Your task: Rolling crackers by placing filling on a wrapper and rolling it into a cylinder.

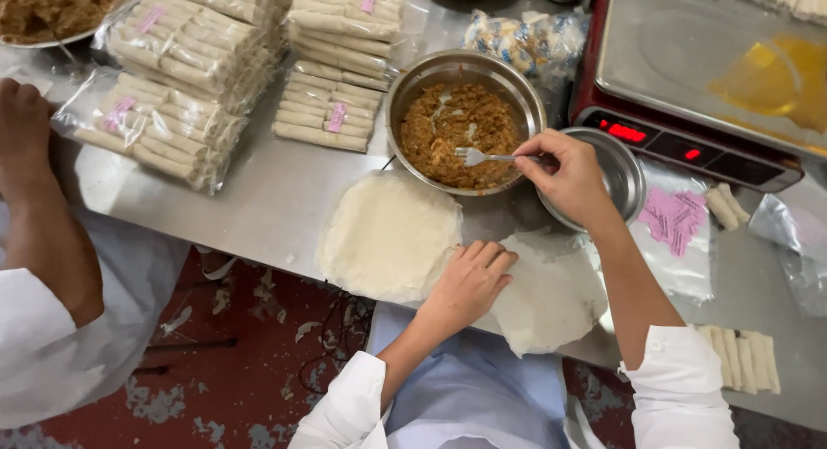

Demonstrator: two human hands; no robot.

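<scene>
My right hand (pixel 568 175) holds a fork (pixel 479 157) with its tines in the brown minced filling of a steel bowl (pixel 412 80). My left hand (pixel 468 282) rests palm down on the edge of a stack of round white wrappers (pixel 386 233) on the steel table (pixel 276 208). A second pile of wrappers (pixel 550 294) lies to the right of that hand, hanging over the table's front edge. A smaller steel bowl (pixel 629 169) sits just behind my right hand.
Bags of rolled spring rolls (pixel 181 87) are stacked at the back left and middle. A red digital scale (pixel 689 78) stands at the right. Pink paper slips (pixel 674 218) and loose rolls (pixel 745 358) lie nearby. Another person's arm (pixel 39 199) is at the left.
</scene>
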